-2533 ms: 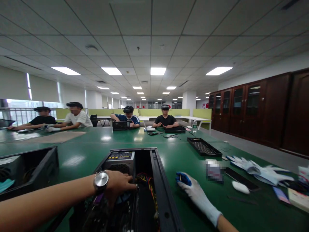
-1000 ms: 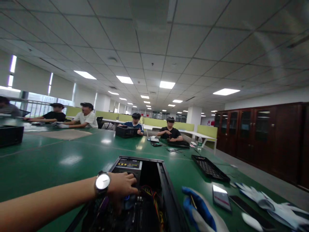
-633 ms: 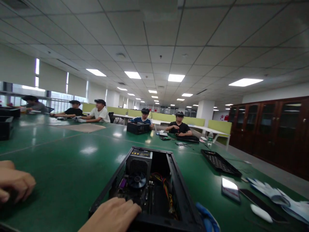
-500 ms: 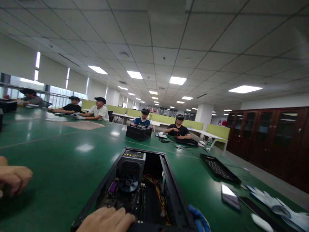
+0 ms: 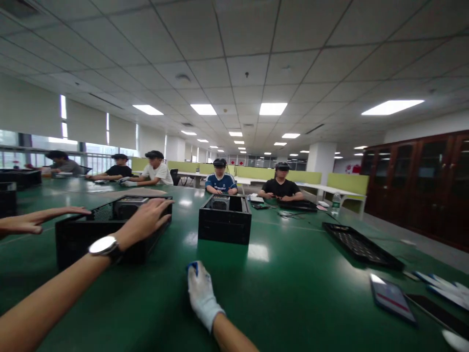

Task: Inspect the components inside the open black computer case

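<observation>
My right hand (image 5: 203, 296) wears a white glove with blue on the palm side. It is low over the green tabletop (image 5: 286, 298), its fingers curled in and no object showing in them. My left hand is out of view. Beyond my glove stands a black computer case (image 5: 225, 227), apart from it, with its top open. To the left is another black computer case (image 5: 102, 242) with a power supply (image 5: 128, 208) inside. Over that case reach a co-worker's two bare hands, one with a wristwatch (image 5: 103, 245) on the wrist.
On the right lie a black panel (image 5: 361, 247), a phone (image 5: 392, 298) and white gloves (image 5: 445, 288). Several people sit across the table, among them a person in blue (image 5: 220, 183) and one in black (image 5: 281, 188). More dark cases (image 5: 20, 178) stand at the far left.
The open case is gone from directly before me, and one stands at left under the co-worker's hands. The case across the table appears nearer. My gloved hand has come further into view.
</observation>
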A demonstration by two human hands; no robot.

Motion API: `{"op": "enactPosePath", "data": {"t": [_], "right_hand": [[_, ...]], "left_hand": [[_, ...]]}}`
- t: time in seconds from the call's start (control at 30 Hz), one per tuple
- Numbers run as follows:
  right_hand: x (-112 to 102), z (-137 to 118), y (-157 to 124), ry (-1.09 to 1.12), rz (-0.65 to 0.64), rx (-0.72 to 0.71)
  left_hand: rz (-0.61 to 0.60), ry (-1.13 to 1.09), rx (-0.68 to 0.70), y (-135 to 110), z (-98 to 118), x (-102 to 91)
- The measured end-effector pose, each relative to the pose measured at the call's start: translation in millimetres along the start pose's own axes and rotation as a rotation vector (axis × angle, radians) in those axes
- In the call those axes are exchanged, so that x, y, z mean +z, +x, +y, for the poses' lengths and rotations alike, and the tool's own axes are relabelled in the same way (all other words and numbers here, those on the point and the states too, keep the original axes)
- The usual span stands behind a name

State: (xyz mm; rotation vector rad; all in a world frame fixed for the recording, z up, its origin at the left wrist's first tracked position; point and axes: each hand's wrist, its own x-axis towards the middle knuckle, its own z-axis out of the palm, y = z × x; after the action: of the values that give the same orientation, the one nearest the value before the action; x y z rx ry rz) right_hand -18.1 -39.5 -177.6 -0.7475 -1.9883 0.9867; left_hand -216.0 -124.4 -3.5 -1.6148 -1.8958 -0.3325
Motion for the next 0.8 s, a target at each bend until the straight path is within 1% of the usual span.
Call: {"op": "enactPosePath", "data": {"t": [0.03, 0.1, 0.17, 0.2, 0.27, 0.3, 0.33, 0.37, 0.4, 0.43, 0.47, 0.5, 0.53, 0.63, 0.7, 0.73, 0.8], "right_hand": [[-21, 13, -6, 0.006, -0.015, -0.018], [-71, 42, -16, 0.031, -0.023, -0.007], [-130, 72, -29, 0.042, -0.01, 0.041], [-162, 88, -38, 0.032, -0.005, 0.072], [-230, 122, -62, -0.05, 0.012, 0.104], [-264, 137, -76, -0.111, -0.015, 0.085], [-296, 151, -90, -0.144, -0.008, 0.102], [-325, 161, -103, -0.144, 0.047, 0.161], [-349, 167, -114, -0.128, 0.113, 0.228], [-369, 170, -122, -0.106, 0.195, 0.289], [-382, 170, -127, -0.08, 0.264, 0.33], [-390, 166, -127, -0.055, 0.302, 0.344], [-393, 162, -126, -0.035, 0.318, 0.332], [-386, 144, -113, 0.001, 0.326, 0.254], [-380, 133, -108, -0.003, 0.364, 0.214], [-378, 129, -108, -0.01, 0.375, 0.207], [-377, 120, -112, -0.028, 0.364, 0.216]], "left_hand": [[-0.023, -0.041, 0.065, 29, 25, 10.8], [-0.072, -0.104, 0.155, 85, 74, 38.0], [-0.129, -0.141, 0.199, 132, 114, 67.7], [-0.157, -0.152, 0.207, 150, 130, 81.8], [-0.211, -0.163, 0.193, 177, 152, 106.9], [-0.236, -0.163, 0.173, 185, 159, 117.5], [-0.258, -0.16, 0.145, 190, 165, 126.6], [-0.274, -0.154, 0.114, 193, 169, 133.9], [-0.285, -0.147, 0.085, 194, 172, 139.1], [-0.288, -0.139, 0.058, 193, 175, 142.2], [-0.287, -0.132, 0.038, 192, 178, 142.8], [-0.286, -0.126, 0.024, 190, 181, 141.0], [-0.286, -0.122, 0.016, 187, 184, 136.9], [-0.301, -0.114, 0.018, 170, 197, 113.3], [-0.303, -0.115, 0.036, 145, 210, 89.6], [-0.302, -0.12, 0.052, 127, 217, 75.2], [-0.31, -0.143, 0.101, 82, 230, 40.2]]}}
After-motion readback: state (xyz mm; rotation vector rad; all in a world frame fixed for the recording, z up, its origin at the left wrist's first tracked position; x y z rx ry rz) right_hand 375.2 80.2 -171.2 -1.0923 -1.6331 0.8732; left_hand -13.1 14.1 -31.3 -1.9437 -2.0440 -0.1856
